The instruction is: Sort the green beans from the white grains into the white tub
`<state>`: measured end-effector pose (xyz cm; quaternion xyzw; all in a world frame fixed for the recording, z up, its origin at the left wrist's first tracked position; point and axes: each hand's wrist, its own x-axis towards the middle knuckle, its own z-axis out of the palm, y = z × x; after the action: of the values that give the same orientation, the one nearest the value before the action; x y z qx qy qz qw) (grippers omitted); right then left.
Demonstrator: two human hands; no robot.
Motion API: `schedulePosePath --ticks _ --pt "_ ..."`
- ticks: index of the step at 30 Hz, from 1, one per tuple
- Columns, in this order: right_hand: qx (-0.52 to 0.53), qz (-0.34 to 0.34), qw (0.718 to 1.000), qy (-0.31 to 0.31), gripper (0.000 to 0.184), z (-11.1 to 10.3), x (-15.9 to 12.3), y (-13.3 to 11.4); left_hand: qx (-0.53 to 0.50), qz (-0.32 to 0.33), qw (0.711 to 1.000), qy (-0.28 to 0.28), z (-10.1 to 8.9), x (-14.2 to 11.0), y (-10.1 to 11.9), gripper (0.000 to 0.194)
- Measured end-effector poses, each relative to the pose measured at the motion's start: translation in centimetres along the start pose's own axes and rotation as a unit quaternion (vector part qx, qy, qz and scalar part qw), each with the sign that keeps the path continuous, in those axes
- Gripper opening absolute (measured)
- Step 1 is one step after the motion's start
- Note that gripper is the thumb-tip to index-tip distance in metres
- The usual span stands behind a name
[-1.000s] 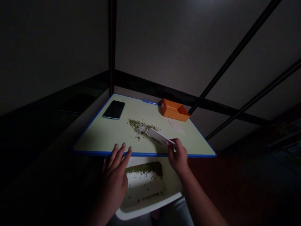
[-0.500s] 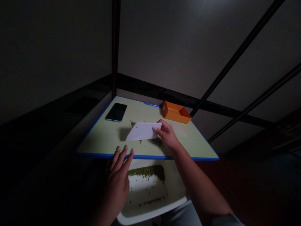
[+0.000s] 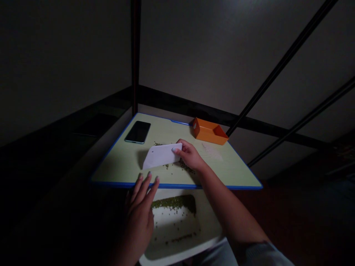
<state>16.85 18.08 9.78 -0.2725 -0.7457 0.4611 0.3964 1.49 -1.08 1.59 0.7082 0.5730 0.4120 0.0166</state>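
Across the smooth, pale green tabletop (image 3: 111,170) with its blue edging sit a shallow orange box (image 3: 212,138), open-topped and angular, and a flat, glossy black phone (image 3: 138,132). Below the near edge, a white tub (image 3: 177,255) holds small green grains (image 3: 174,202). Over more loose grains, the right hand (image 3: 190,155) pinches a thin white scraper (image 3: 162,156), slanted at one end; the left hand (image 3: 142,214), fingers spread, grips nothing at the near edge.

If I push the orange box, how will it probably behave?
The orange box is probably light for its size, since its walls look thin and its top is open. It would likely slide rather than tip, as it sits low on the table. Its straight walls suggest some stiffness, but a hard squeeze might bend them.
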Motion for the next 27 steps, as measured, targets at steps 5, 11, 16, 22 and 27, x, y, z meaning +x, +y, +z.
schedulePosePath --ticks 5,11,16,22,27 --pt "-0.007 0.009 1.000 -0.019 0.038 0.59 0.21 -0.33 -0.003 -0.006 1.000 0.002 -0.25 -0.05 0.13 0.076" --pt "-0.008 0.007 1.000 -0.006 0.039 0.68 0.30 0.02 0.002 -0.004 1.000 0.002 -0.42 -0.04 0.42 0.076" --pt "-0.009 0.016 1.000 -0.007 0.042 0.78 0.26 0.08 -0.001 -0.003 1.000 0.000 -0.22 0.04 0.30 0.076" --pt "-0.004 0.018 1.000 -0.003 0.045 0.84 0.20 0.10 0.000 0.000 1.000 0.002 -0.22 -0.05 0.19 0.076" --pt "0.006 0.016 1.000 -0.004 0.044 0.98 -0.07 -0.01 -0.007 -0.005 1.000 -0.004 -0.19 -0.11 0.16 0.077"
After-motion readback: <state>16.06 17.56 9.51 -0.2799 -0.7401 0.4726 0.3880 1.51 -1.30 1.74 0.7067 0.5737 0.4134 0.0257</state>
